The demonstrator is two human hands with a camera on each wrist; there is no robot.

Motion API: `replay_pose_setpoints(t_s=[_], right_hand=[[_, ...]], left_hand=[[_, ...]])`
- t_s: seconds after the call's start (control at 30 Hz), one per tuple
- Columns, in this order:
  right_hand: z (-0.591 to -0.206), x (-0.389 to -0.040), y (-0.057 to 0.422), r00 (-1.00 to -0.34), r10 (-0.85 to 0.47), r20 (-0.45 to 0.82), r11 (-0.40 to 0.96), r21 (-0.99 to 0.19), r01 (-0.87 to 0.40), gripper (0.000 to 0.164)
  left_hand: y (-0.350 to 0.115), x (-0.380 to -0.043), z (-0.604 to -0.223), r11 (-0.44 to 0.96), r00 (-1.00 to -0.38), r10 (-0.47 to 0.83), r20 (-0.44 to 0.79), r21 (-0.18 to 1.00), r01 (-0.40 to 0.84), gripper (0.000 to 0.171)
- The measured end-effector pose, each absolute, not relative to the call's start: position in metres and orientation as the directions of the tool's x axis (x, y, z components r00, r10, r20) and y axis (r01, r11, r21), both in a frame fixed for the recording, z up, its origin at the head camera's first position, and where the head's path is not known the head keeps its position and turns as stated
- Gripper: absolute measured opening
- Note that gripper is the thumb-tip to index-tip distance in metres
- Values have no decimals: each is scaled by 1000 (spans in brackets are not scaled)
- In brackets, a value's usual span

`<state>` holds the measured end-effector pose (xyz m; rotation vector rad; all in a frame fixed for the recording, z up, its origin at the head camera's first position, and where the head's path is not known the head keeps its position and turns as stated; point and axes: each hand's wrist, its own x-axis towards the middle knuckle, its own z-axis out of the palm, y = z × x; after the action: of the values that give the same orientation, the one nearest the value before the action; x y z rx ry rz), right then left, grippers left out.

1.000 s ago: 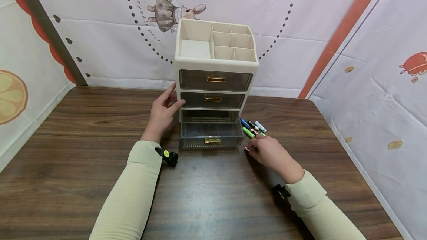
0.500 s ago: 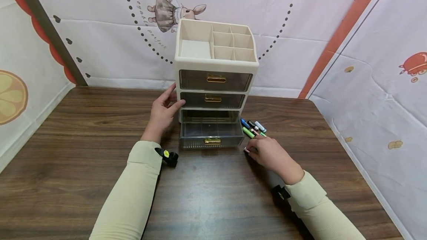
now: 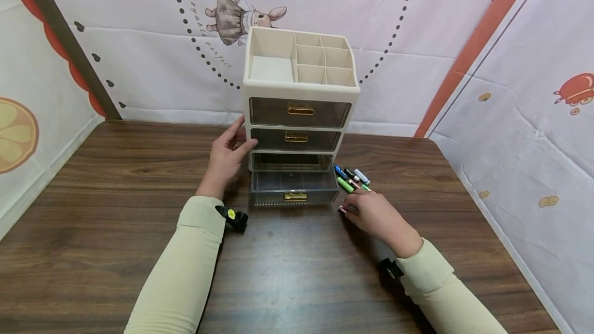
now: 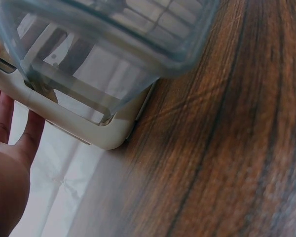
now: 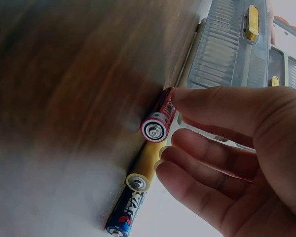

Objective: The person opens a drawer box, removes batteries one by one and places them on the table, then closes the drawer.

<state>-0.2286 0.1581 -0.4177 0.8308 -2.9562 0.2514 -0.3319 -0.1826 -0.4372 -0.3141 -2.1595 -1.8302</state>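
Observation:
A cream drawer organizer stands upright at the back of the table, its clear bottom drawer pulled out. At its left side my left hand holds the frame, with the thumb on the front and the other fingers on the side. My right hand is low by the drawer's front right corner. In the right wrist view its thumb and index finger pinch a red battery, close to the tabletop. A yellow battery and a blue battery lie beside the red one there.
Several batteries of mixed colours, among them a green one, lie in a cluster on the brown wooden table right of the drawer. Divided compartments top the organizer. A printed white cloth hangs close behind the table.
The red battery turns slightly in my right fingertips. Both hands and the organizer otherwise keep their places.

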Motion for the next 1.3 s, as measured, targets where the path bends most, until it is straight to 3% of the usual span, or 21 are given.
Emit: replay_pose_setpoints(t_s=[0.3,0.8,1.03,1.3], right_hand=[[-417,-229,158,-842,-523,130,833,-131,-537,5],[-404,-226,150,-773,-509,379,795,-136,-591,17],[-404,-230,144,-710,-502,494,770,-117,-627,18],[-402,-234,132,-686,-528,501,740,-125,-661,11]], left_hand=[[-183,-332,-438,166,-930,-23,366,919,357,62],[-183,-332,-439,165,-935,-17,354,923,347,62],[-184,-332,-438,171,-938,-17,347,925,340,64],[-182,-328,-430,142,-946,-16,324,937,319,64]])
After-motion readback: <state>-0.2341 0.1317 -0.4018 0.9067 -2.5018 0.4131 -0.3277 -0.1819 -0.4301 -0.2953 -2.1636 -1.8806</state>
